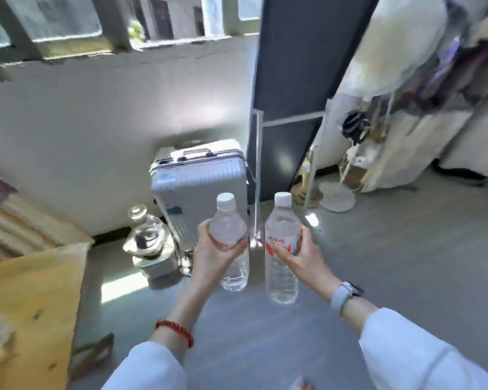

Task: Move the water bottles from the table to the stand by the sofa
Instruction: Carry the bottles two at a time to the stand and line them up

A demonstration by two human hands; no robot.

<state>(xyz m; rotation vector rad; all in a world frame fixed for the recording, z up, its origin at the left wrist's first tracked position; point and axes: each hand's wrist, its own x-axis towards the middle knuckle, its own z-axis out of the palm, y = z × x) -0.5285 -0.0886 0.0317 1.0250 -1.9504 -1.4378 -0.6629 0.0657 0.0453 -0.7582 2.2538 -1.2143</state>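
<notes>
I hold two clear plastic water bottles with white caps upright in the air above the grey floor. My left hand (214, 250) grips the label-less bottle (231, 240) around its middle. My right hand (299, 256) grips the other bottle (281, 249) at its red and white label. The bottles are side by side, a small gap apart. The wooden table (31, 305) lies at the lower left. No stand or sofa is clearly visible.
A silver suitcase (200, 187) stands against the wall ahead. A glass kettle on a base (148, 243) sits on the floor to its left. A dark panel with a metal frame (293, 102) and hanging clothes (406, 94) fill the right.
</notes>
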